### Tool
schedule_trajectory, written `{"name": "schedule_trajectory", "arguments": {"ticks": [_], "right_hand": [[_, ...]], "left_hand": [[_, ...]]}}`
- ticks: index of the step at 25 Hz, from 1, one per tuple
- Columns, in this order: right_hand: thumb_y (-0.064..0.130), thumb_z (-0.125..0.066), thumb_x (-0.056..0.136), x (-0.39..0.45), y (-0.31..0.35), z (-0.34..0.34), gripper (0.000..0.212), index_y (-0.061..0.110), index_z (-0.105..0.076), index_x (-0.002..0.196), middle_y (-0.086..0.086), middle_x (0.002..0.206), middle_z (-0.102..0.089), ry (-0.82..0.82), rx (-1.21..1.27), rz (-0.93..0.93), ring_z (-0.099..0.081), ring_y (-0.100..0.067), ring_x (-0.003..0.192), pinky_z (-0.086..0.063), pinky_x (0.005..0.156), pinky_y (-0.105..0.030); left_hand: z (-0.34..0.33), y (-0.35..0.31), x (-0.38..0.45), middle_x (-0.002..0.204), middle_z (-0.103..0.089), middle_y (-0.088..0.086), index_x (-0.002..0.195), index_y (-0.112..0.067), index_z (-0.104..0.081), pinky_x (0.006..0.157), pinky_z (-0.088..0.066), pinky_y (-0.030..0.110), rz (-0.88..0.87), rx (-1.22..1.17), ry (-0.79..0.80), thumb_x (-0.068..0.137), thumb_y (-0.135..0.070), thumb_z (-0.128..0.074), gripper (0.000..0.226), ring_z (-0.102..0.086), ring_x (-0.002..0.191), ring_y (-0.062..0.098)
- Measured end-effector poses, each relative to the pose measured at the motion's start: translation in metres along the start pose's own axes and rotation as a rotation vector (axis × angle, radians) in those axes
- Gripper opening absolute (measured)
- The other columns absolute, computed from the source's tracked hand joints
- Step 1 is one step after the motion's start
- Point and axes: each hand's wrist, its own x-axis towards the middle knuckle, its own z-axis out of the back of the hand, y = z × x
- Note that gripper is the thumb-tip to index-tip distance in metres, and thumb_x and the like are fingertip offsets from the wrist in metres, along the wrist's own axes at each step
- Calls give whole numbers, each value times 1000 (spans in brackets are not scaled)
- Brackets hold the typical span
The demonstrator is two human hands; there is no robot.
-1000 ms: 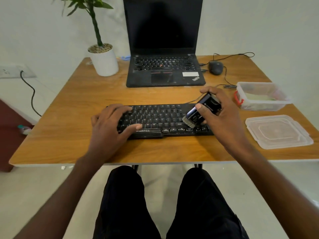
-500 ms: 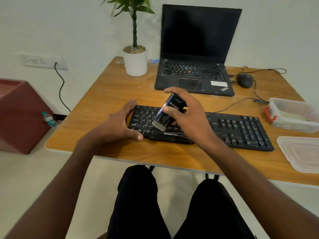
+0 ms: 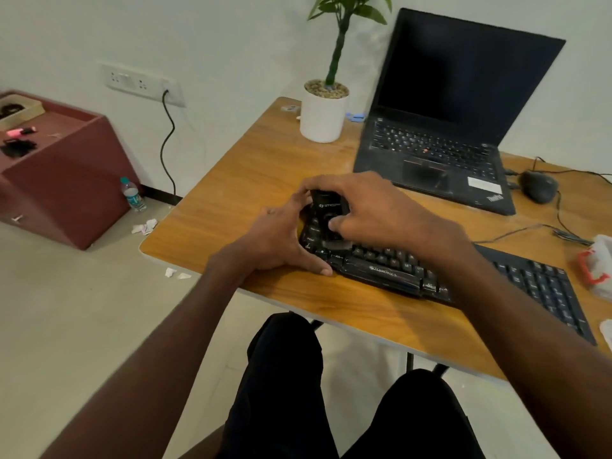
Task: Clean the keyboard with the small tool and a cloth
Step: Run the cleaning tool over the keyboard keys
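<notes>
A black keyboard [image 3: 397,274] lies on the wooden table [image 3: 251,180], running from the middle to the right edge. My right hand [image 3: 381,213] grips a small black cleaning brush [image 3: 326,207], bristles down on the keys at the keyboard's left end. My left hand [image 3: 275,240] clasps that left end, thumb along the front edge and fingers at the far side. My right hand and forearm hide the middle keys.
An open black laptop [image 3: 430,154], a white plant pot [image 3: 323,117] and a wired mouse [image 3: 538,186] stand at the back of the table. A clear plastic container [image 3: 596,270] sits at the right edge. On the floor to the left are a maroon box [image 3: 66,180], a water bottle [image 3: 133,194] and paper scraps.
My right hand has carried the brush from the keyboard's right part to its left end. My left hand slid off the keys to the left end. The view swung left.
</notes>
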Motion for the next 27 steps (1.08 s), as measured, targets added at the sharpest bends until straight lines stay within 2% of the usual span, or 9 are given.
{"name": "schedule_trajectory", "arguments": {"ticks": [4, 9, 11, 14, 16, 18, 21, 24, 27], "right_hand": [[13, -73, 87, -8, 14, -17, 63, 42, -53, 139, 11, 121, -67, -109, 69, 120, -61, -10, 107, -56, 85, -35], [12, -76, 86, -18, -4, -3, 60, 42, -56, 134, 18, 116, -67, -142, 35, 69, -62, -6, 105, -58, 87, -35], [12, -76, 87, -18, 5, -19, 56, 39, -54, 132, 14, 116, -67, -255, 201, 60, -64, -7, 105, -60, 84, -36], [10, -74, 88, -24, 10, -31, 59, 42, -53, 133, 12, 117, -67, -190, 201, 45, -64, -12, 107, -59, 85, -40], [8, -75, 87, -23, 0, -12, 62, 44, -54, 133, 16, 115, -66, -73, 103, 8, -64, -11, 107, -58, 86, -37], [7, -74, 87, -17, -1, -4, 61, 42, -55, 133, 22, 106, -62, -121, 99, -15, -62, -4, 98, -58, 81, -29], [10, -73, 90, -16, 5, -22, 61, 45, -52, 134, 20, 112, -64, -176, 307, -34, -64, -4, 101, -60, 79, -27], [10, -70, 91, -13, -4, -13, 64, 47, -50, 139, 17, 119, -63, -38, 121, -102, -62, -11, 105, -56, 80, -28], [10, -69, 90, -4, 2, -5, 62, 45, -53, 138, 21, 116, -59, -72, 92, -82, -59, -8, 103, -50, 75, -22]], "left_hand": [[-1, 3, 2, 145, -51, -17, 155, -30, -33, 121, -30, 43, -30, 27, 4, 49, -81, -89, 130, -45, 135, 8], [1, -1, 1, 156, -44, -12, 160, -33, -11, 122, -23, 38, -3, 1, 10, 47, -76, -91, 145, -41, 143, 13], [1, -1, 0, 151, -48, -14, 160, -29, -10, 122, -26, 41, -2, -17, 4, 49, -71, -94, 146, -45, 141, 14], [-1, -1, 0, 142, -47, -19, 159, -28, -11, 118, -25, 35, 5, -25, 4, 51, -66, -97, 143, -47, 141, 15], [-1, -1, 0, 156, -47, -9, 161, -27, -8, 122, -22, 39, 14, -25, -2, 46, -71, -96, 151, -42, 148, 21], [0, -2, 1, 166, -40, -2, 163, -27, -4, 124, -19, 39, 34, -21, 4, 46, -69, -97, 155, -37, 152, 24], [-1, -3, 1, 166, -41, -3, 162, -31, 1, 125, -18, 41, 34, -18, 15, 45, -72, -95, 157, -38, 152, 25], [0, -4, 0, 169, -36, 0, 162, -29, -1, 122, -14, 35, 42, -15, 26, 41, -76, -90, 158, -32, 155, 24], [0, -6, 0, 168, -37, -3, 163, -25, -2, 122, -16, 36, 45, -14, 27, 44, -74, -92, 157, -34, 154, 24]]}}
